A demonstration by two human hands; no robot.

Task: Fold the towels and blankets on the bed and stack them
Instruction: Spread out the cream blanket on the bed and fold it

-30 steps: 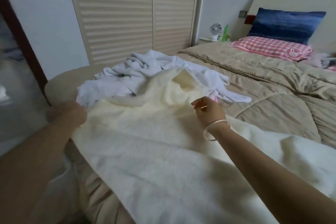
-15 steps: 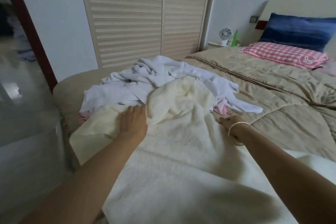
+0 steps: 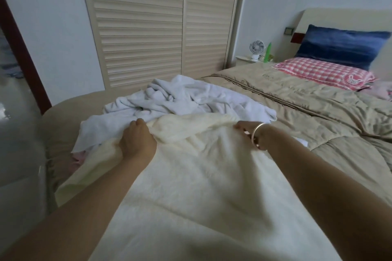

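A large cream blanket [image 3: 207, 176] lies spread over the near end of the bed and runs toward me. My left hand [image 3: 136, 140] grips its bunched far edge on the left. My right hand [image 3: 252, 133], with a silver bangle on the wrist, grips the same edge on the right. The edge is lifted into a ridge between both hands. Behind it a crumpled white towel [image 3: 180, 99] lies in a heap, partly hidden under the cream blanket. A bit of pink cloth [image 3: 79, 155] peeks out at the left.
The bed carries a beige quilt [image 3: 307, 101], a pink checked pillow [image 3: 324, 72] and a blue pillow [image 3: 343, 44] by the headboard. A nightstand with a small fan [image 3: 256, 47] stands beyond. Louvred wardrobe doors [image 3: 161, 34] face the bed's left side.
My left hand moved from flat on the blanket to gripping its far edge. My right hand closed on that edge too, and the edge rose into a ridge covering more of the white towel.
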